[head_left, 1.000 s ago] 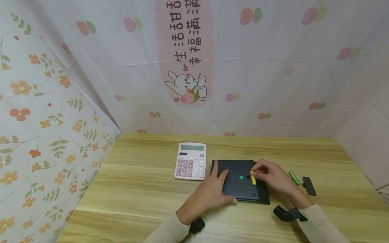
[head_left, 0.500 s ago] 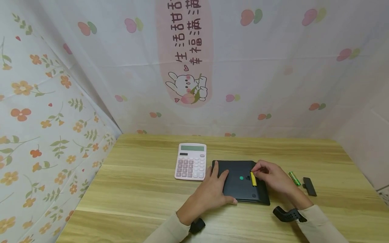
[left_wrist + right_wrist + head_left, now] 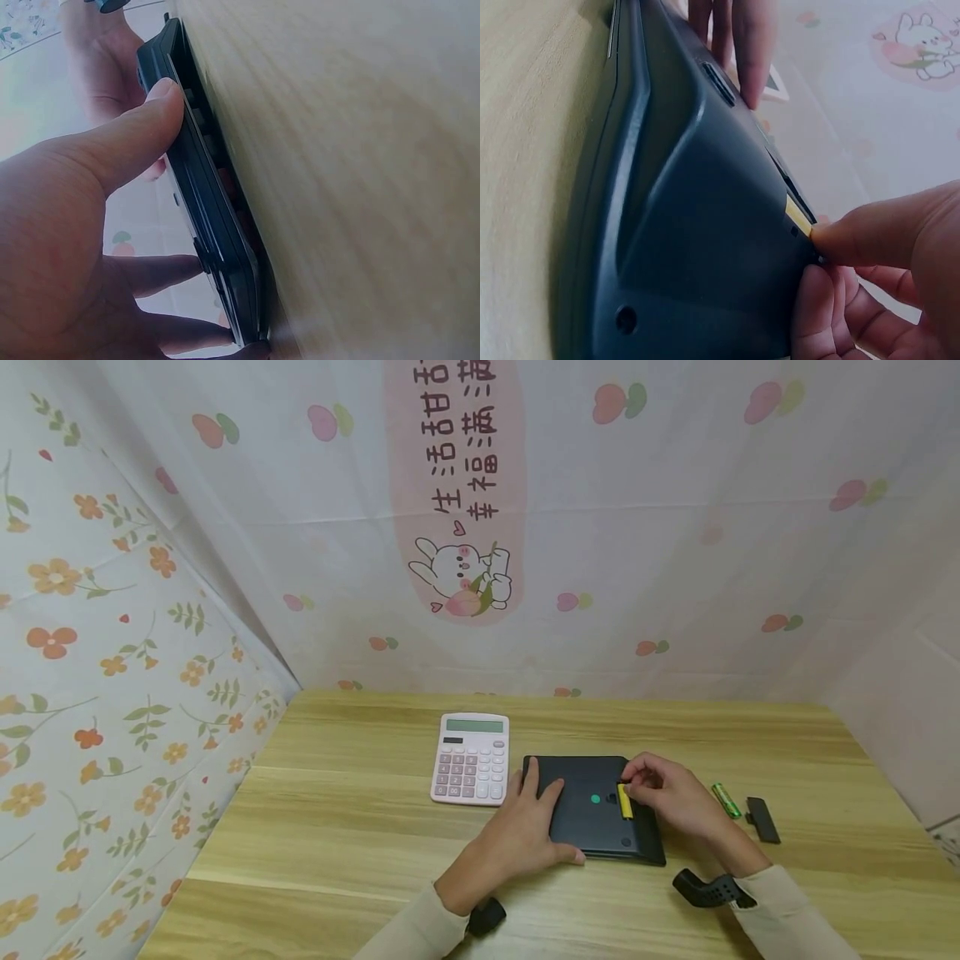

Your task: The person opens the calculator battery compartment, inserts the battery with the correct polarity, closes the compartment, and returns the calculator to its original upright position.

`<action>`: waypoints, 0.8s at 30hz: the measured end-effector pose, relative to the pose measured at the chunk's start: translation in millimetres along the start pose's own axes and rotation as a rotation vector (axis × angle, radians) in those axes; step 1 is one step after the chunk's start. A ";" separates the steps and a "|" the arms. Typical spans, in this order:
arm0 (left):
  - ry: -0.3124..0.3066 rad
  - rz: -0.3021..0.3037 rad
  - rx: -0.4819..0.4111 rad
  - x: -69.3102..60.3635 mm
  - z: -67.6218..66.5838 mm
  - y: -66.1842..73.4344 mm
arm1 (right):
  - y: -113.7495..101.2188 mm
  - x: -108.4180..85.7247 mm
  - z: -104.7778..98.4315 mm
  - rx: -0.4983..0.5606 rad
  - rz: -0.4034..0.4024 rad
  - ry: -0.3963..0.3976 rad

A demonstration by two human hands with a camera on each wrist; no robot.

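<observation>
In the head view a black calculator [image 3: 583,822] lies face down on the table, its keys partly visible underneath in the left wrist view. A yellow battery [image 3: 626,802] lies in the slot on its back. My right hand [image 3: 671,795] pinches the battery's far end between thumb and fingertips; the right wrist view shows the thumb [image 3: 840,238] against it. My left hand [image 3: 517,835] holds the calculator, its thumb [image 3: 146,135] pressing the near edge and its fingers spread over the back and left side. The slot's inside is mostly hidden.
A pink-and-white calculator [image 3: 471,758] lies face up to the left. Right of my right hand are a green battery [image 3: 726,801] and a black battery cover [image 3: 763,820]. A printed cloth [image 3: 637,568] hangs behind the wooden table [image 3: 337,860].
Both hands keep nearly the same place. The fingers of my right hand shift very slightly at the yellow battery's end; the calculator stays put.
</observation>
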State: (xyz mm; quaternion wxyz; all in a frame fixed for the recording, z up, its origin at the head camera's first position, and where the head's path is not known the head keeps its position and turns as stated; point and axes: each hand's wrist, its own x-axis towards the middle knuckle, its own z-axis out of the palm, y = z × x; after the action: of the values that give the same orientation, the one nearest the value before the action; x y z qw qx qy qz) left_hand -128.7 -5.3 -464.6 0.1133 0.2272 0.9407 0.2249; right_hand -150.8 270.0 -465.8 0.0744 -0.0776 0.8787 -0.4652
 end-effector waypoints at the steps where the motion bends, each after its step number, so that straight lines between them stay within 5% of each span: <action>1: -0.001 -0.001 -0.001 0.0 -0.1 0.0 | 0.3 0.0 -0.1 0.006 -0.003 0.000; 18: -0.003 -0.003 -0.003 0.1 0.1 -0.5 | 3.0 -5.2 -0.5 0.101 -0.001 -0.044; 24: 0.006 0.008 -0.008 0.1 -0.1 -0.8 | 2.9 -7.0 -1.7 0.099 -0.056 -0.065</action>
State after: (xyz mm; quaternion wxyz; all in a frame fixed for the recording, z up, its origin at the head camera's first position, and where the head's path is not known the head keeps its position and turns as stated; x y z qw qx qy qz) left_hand -129.1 -5.8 -464.9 0.1106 0.2300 0.9391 0.2299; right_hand -144.5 274.4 -466.8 0.0934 -0.1134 0.8492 -0.5073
